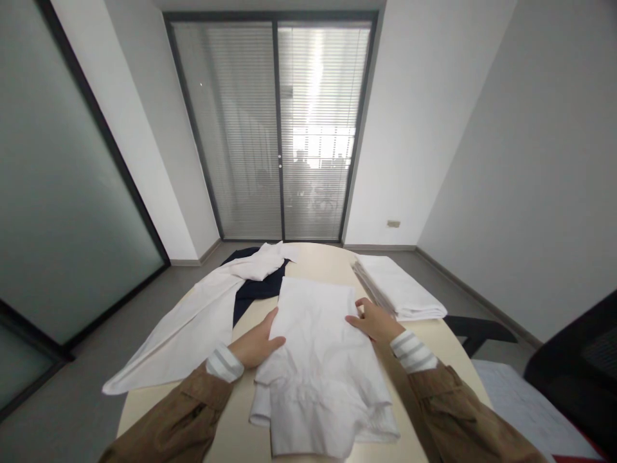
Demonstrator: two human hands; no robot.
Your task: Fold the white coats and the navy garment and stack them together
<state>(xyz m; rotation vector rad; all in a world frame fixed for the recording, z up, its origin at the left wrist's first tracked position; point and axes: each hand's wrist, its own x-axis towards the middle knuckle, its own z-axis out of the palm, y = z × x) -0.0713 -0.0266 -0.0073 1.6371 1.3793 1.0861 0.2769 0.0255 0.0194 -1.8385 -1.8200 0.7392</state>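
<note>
A white garment (315,347), partly folded into a long panel, lies in front of me on the pale round table (448,350). My left hand (255,344) grips its left edge, fingers tucked under the cloth and thumb on top. On the garment's right edge rests my right hand (373,320), its fingers spread and pressing the fabric. Both arms wear brown sleeves with striped cuffs.
A stack of folded white cloth (400,286) sits at the table's right. A loose white garment (193,321) and a dark navy one (253,289) sprawl across the left. A black chair (578,360) stands at the right, and glass doors with blinds (277,128) are ahead.
</note>
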